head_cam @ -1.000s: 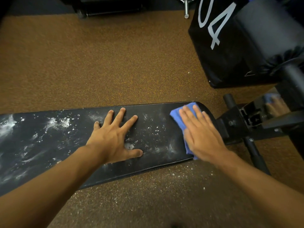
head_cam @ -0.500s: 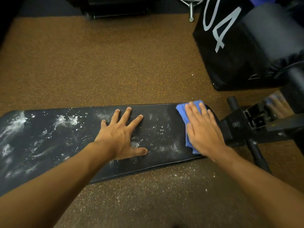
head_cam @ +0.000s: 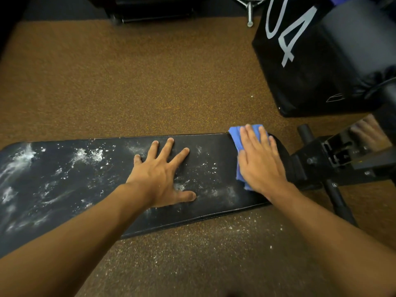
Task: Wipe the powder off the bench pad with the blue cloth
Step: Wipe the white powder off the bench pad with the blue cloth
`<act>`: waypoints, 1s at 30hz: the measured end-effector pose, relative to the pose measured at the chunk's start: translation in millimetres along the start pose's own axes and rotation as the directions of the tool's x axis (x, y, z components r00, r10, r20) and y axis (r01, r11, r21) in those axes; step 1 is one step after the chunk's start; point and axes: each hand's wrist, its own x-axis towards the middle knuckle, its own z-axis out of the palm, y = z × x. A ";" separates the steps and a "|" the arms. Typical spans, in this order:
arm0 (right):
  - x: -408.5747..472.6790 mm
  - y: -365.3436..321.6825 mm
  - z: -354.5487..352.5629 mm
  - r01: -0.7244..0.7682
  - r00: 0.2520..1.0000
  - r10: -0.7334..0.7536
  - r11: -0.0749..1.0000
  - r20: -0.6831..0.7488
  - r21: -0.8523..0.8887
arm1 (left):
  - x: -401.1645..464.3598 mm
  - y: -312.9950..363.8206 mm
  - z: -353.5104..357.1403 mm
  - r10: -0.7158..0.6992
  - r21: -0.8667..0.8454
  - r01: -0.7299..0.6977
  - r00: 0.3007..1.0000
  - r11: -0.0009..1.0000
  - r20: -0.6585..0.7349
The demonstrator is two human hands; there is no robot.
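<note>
A long black bench pad (head_cam: 107, 202) lies across the view, smeared with white powder (head_cam: 87, 156) mostly on its left half and around the middle. My left hand (head_cam: 159, 175) rests flat on the pad's middle with fingers spread. My right hand (head_cam: 260, 163) presses flat on the folded blue cloth (head_cam: 236, 136) at the pad's right end. The cloth reaches the pad's far edge and is mostly hidden under the hand.
Brown speckled floor (head_cam: 128, 82) surrounds the bench, with spilled powder on it in front of the pad. The black bench frame (head_cam: 334, 163) joins the pad at the right. A black box marked "04" (head_cam: 300, 61) stands at the far right.
My right hand slid the blue cloth away from me toward the pad's far edge at its right end. The left hand stayed flat on the pad.
</note>
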 end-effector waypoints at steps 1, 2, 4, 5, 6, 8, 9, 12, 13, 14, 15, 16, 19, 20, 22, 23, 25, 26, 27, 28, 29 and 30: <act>8.8 -11.3 1.0 -0.046 0.999 0.046 0.999 -0.014 0.011 | 0.0 -0.3 0.8 -0.001 0.002 0.001 1.000 1.000 0.004; 11.5 -22.4 1.4 -0.054 0.998 0.055 0.998 -0.022 0.023 | 0.2 -0.4 1.4 -0.001 0.006 0.001 1.000 1.000 0.005; -1.9 -34.2 2.6 0.051 0.999 -0.050 0.999 -0.013 0.011 | -0.7 -1.2 1.5 -0.006 0.009 0.006 1.000 1.000 0.000; -15.5 -32.6 1.9 0.128 0.992 -0.128 0.992 0.002 -0.005 | -1.2 -1.5 1.3 -0.006 0.010 0.006 1.000 1.000 -0.001; -30.7 -25.7 1.0 0.199 0.980 -0.199 0.980 0.020 -0.015 | -1.5 -1.3 0.9 -0.004 0.010 0.004 1.000 1.000 -0.002; -55.5 0.0 -2.3 0.283 0.957 -0.282 0.959 0.073 -0.011 | -1.3 -0.1 0.8 -0.002 0.008 0.002 1.000 1.000 -0.007; -59.0 16.1 -4.6 0.282 0.957 -0.280 0.959 0.078 -0.010 | -1.2 0.4 1.1 -0.003 0.005 0.003 1.000 1.000 -0.011; -31.2 39.1 -4.7 0.093 0.995 -0.091 0.995 0.044 -0.033 | -0.9 0.2 2.5 -0.001 0.009 0.001 1.000 1.000 -0.013; -13.0 34.8 -2.1 0.014 1.000 -0.013 1.000 0.014 -0.026 | -0.8 -0.1 2.8 -0.001 0.011 0.001 1.000 1.000 -0.008; 1.8 23.5 -2.1 -0.046 0.999 0.046 0.999 -0.007 -0.011 | -0.7 0.0 2.8 0.000 0.015 0.000 1.000 1.000 -0.006; 10.8 10.6 -1.7 -0.075 0.997 0.075 0.997 -0.021 -0.001 | -0.4 0.0 3.0 0.001 0.019 -0.001 1.000 1.000 -0.006; 12.1 -0.2 -0.3 -0.057 0.998 0.057 0.998 -0.029 0.001 | -0.1 -0.1 3.0 0.002 0.022 -0.002 1.000 1.000 -0.007; -26.1 -2.9 -0.2 0.182 0.983 -0.181 0.983 0.016 -0.021 | 0.2 -0.8 2.2 0.000 0.020 0.000 1.000 1.000 -0.003; -42.6 6.0 -2.5 0.242 0.969 -0.240 0.970 0.055 -0.015 | 0.1 -0.8 1.6 0.001 0.019 -0.001 1.000 1.000 0.000; -51.3 30.7 -7.6 0.252 0.965 -0.251 0.968 0.081 0.004 | -0.3 -0.5 0.7 0.005 0.017 -0.006 1.000 1.000 0.004; -41.9 40.7 -8.0 0.196 0.978 -0.195 0.981 0.069 0.004 | -0.5 -0.6 0.7 0.009 0.017 -0.009 1.000 1.000 0.004; -6.1 44.3 -6.4 -0.012 0.999 0.012 1.000 0.039 0.006 | -0.2 -0.9 1.1 0.010 0.023 -0.010 1.000 1.000 0.005; 14.2 36.3 -4.0 -0.098 0.995 0.098 0.995 0.019 0.018 | 0.0 -0.8 1.4 0.009 0.022 -0.009 1.000 1.000 0.005; 28.9 20.2 -3.4 -0.123 0.992 0.123 0.992 0.007 0.017 | 0.0 -0.4 1.6 0.009 0.021 -0.009 1.000 1.000 0.004; 37.0 1.2 -2.8 -0.092 0.996 0.092 0.996 -0.002 0.010 | -0.2 0.0 2.2 0.010 0.024 -0.010 1.000 1.000 0.003; 37.1 -16.7 -1.9 -0.015 1.000 0.015 1.000 0.002 0.003 | -0.5 -0.1 2.4 0.011 0.029 -0.011 1.000 1.000 -0.001; 30.0 -29.5 -0.6 0.082 0.996 -0.082 0.997 0.017 0.001 | -0.6 -0.8 2.3 0.009 0.029 -0.009 1.000 1.000 -0.007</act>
